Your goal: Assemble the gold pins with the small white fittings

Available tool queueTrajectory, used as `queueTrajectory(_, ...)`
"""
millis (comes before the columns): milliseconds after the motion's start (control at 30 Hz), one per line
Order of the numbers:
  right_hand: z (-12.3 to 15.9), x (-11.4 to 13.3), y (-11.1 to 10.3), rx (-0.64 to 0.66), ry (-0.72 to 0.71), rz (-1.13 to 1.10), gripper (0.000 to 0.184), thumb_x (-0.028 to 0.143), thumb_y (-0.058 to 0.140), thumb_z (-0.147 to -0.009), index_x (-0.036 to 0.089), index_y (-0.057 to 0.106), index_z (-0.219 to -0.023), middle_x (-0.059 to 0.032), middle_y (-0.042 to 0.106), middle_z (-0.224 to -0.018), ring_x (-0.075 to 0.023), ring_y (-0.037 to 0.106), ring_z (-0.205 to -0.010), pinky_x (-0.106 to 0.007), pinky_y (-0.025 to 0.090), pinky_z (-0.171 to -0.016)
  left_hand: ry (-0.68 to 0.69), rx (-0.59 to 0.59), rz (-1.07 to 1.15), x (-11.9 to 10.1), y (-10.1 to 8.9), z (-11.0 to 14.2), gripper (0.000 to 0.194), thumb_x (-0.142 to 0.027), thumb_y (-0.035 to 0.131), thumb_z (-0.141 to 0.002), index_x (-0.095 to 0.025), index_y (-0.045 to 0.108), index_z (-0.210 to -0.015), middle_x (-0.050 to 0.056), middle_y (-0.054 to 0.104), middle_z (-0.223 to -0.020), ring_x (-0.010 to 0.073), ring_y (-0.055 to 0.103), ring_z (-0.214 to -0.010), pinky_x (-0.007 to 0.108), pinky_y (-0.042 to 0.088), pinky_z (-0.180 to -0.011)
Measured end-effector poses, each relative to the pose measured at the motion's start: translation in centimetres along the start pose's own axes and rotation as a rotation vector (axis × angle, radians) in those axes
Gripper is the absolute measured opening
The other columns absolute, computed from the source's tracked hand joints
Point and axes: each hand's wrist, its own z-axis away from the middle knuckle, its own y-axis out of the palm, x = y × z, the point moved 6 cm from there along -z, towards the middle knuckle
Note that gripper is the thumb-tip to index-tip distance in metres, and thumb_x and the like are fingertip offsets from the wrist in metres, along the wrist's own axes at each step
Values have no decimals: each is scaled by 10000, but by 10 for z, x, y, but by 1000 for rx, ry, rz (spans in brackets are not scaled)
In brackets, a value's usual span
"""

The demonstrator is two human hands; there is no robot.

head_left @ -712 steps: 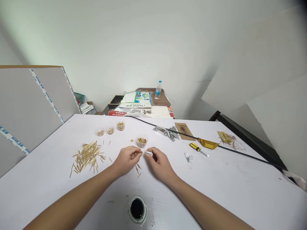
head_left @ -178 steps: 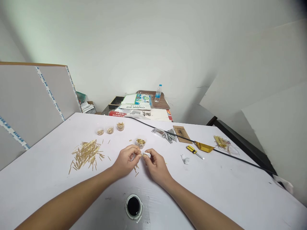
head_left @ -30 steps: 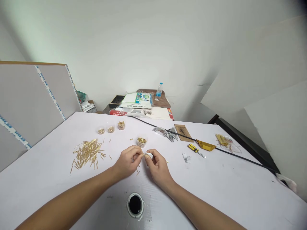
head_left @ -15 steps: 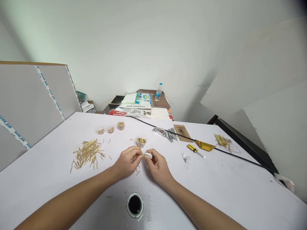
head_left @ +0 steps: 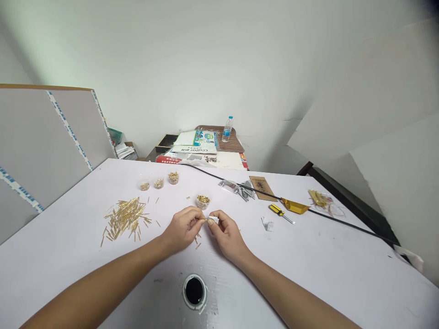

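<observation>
Over the middle of the white table, my left hand (head_left: 185,228) pinches a thin gold-coloured pin (head_left: 206,219) between thumb and fingertips. My right hand (head_left: 228,235) is closed on a small white piece (head_left: 213,219), whose kind I cannot make out; it meets the pin's end, and the fingertips of both hands nearly touch. Just beyond them stands a clear cup of small brass parts (head_left: 203,200). A few loose gold pins (head_left: 198,246) lie under my hands. Left of my left hand spreads a heap of gold pins (head_left: 126,218).
Three small cups (head_left: 158,183) of brass parts stand at back left. A round hole (head_left: 194,291) opens near the front. To the right lie a yellow-black screwdriver (head_left: 281,213), a black strip (head_left: 350,224) with a gold piece (head_left: 295,206), and plastic bags (head_left: 320,199).
My hands stay together at the pin and the white piece, with only slight finger movement. The whole view has shifted a little.
</observation>
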Motion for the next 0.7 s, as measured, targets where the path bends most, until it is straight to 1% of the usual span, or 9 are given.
queueTrajectory(133,1,3,-2,-11,-36,115,238,415,532,-929,187,596,-904,13,534,-697,-133,416,-572,-260,343,-527,-38,6,17,-1,0,0,110,-209,544,-967,-175,613,-889,49,657,-870,140,587,-758,257,479,-702)
queueTrajectory(267,1,6,-3,-18,-99,211,201,356,509,-945,183,608,-914,3,560,-713,-136,447,-574,-259,363,-527,-129,22,46,1,2,0,115,-217,568,-948,-174,627,-859,41,678,-868,136,593,-752,246,471,-678)
queueTrajectory(367,4,16,-4,-53,-266,336,144,269,494,-947,185,605,-907,-22,589,-765,-152,500,-631,-267,389,-562,-177,48,59,4,3,0,122,-223,581,-938,-172,633,-840,32,673,-837,132,586,-733,242,463,-664)
queueTrajectory(433,7,24,-3,-72,-395,410,126,210,473,-947,188,593,-917,-36,593,-793,-165,527,-675,-277,409,-603,-179,54,57,4,3,0,123,-222,583,-935,-171,635,-836,30,668,-822,132,584,-729,244,462,-665)
queueTrajectory(500,10,29,-2,-76,-478,450,128,172,457,-945,194,582,-931,-43,591,-802,-176,544,-703,-290,425,-636,-167,54,48,3,3,0,124,-221,581,-936,-171,638,-838,33,670,-820,134,585,-731,248,464,-671)
queueTrajectory(567,11,30,0,-72,-490,459,123,163,464,-937,202,580,-935,-50,595,-810,-187,553,-718,-301,435,-657,-146,49,41,2,3,0,127,-223,573,-942,-172,642,-849,41,677,-836,138,588,-737,254,469,-677)
queueTrajectory(600,11,30,-1,-73,-471,450,115,172,475,-933,206,584,-933,-54,600,-813,-192,555,-721,-307,439,-666,-134,44,39,1,3,0,129,-225,569,-946,-172,642,-855,45,679,-843,140,589,-740,257,471,-677)
queueTrajectory(633,10,30,-1,-78,-437,432,103,191,489,-930,209,591,-929,-55,605,-814,-196,553,-720,-313,441,-671,-124,34,39,1,2,1,131,-228,566,-949,-171,641,-859,48,679,-848,141,591,-743,259,474,-679)
queueTrajectory(700,6,25,-4,-86,-323,356,99,258,517,-933,213,604,-918,-49,606,-797,-192,537,-695,-314,436,-655,-123,10,46,1,2,1,131,-236,570,-951,-170,641,-863,49,681,-852,145,602,-756,261,482,-689)
